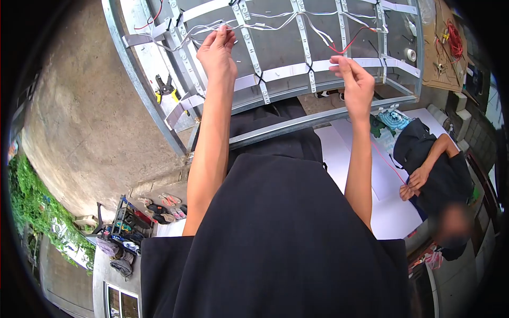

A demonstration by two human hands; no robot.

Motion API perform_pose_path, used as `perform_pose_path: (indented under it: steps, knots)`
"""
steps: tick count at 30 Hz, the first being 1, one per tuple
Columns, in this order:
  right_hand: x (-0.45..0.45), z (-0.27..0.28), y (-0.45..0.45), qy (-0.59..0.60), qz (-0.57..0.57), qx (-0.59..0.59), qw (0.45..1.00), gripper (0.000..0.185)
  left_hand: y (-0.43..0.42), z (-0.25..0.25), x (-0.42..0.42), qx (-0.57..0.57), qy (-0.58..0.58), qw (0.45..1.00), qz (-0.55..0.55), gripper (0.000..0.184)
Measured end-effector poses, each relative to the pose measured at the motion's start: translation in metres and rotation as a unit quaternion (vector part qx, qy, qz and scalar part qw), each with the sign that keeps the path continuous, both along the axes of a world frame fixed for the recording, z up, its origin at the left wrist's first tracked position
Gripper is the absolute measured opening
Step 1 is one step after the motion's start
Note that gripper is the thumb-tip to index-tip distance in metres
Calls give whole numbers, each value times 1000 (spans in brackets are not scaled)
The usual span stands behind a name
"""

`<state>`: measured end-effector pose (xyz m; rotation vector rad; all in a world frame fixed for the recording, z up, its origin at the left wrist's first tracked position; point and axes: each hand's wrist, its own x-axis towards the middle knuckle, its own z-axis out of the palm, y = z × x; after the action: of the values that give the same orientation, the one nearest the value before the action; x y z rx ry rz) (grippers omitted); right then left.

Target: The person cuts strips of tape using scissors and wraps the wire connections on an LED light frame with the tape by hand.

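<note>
My left hand point(217, 53) is closed, its thumb and fingertips pinching the white wires point(268, 25) that run across the metal frame. My right hand point(354, 82) is raised at the right, fingers loosely bent and apart, with nothing visible in them. Just above its fingertips hangs a red wire point(350, 45), which meets white wire near the hand. Both hands are over LED strips point(305, 42), fixed in rows across white bands point(286, 70) with black cable ties. Around them stands the grey metal frame point(275, 130).
Yellow-and-black wire strippers point(166, 89) lie at the frame's left side. A white tape roll point(410, 54) sits at the right, near cardboard point(442, 47) bearing a red wire coil point(454, 40). A person point(437, 164) at the right holds a thin pink wire point(389, 161) beside a white sheet point(350, 159).
</note>
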<state>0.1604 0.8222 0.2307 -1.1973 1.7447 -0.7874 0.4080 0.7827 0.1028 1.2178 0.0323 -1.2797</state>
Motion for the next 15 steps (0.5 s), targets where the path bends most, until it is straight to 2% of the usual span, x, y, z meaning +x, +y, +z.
perform_pose_path:
  steps: [4, 6, 8, 10, 13, 15]
  knots:
    - [-70, 15, 47, 100, -89, -41, 990, 26, -4, -11, -2, 43, -52, 998, 16, 7]
    - [-99, 23, 66, 182, -165, -84, 966, 23, -6, -12, -5, 47, -56, 996, 43, 6]
    - [-133, 10, 88, 170, -209, -116, 956, 20, -9, -15, -8, 53, -76, 994, 65, 5]
    - [-154, 3, 105, 160, -308, -100, 932, 20, -10, -17, -10, 57, -103, 990, 71, 6]
    - [-161, -11, 120, -16, -431, -18, 902, 27, -11, -25, -13, 63, -125, 987, 82, 8]
    - [-156, -19, 128, -154, -427, 29, 891, 35, -10, -31, -11, 55, -114, 988, 85, 9]
